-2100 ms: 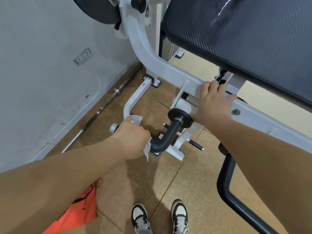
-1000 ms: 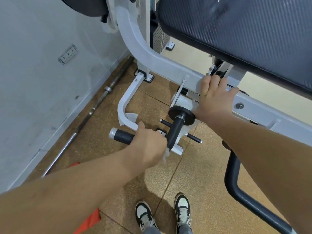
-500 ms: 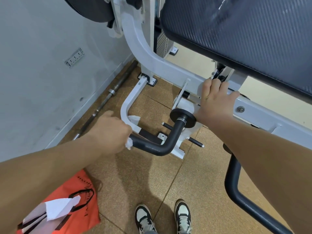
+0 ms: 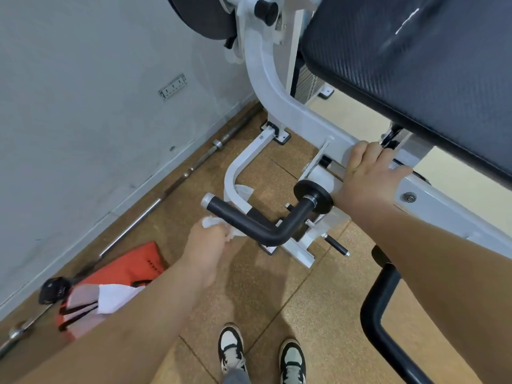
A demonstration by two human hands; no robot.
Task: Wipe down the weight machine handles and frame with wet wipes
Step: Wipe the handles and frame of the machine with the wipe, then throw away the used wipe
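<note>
A black L-shaped handle with a silver end cap sticks out from the white machine frame low above the floor. My left hand grips a crumpled white wet wipe just below and beside the handle's straight bar, slightly off it. My right hand rests on the white frame beam beside the handle's round black collar, fingers hooked over the beam's far edge. A black padded seat overhangs the frame at the upper right.
A steel barbell lies along the grey wall on the left. An orange bag with white paper sits on the brown floor by my left forearm. A black curved bar stands at the lower right. My shoes are at the bottom.
My left hand slid with the wipe along the handle bar, out to its end, then dropped off below it, leaving the bar bare. My right hand stayed on the frame beam.
</note>
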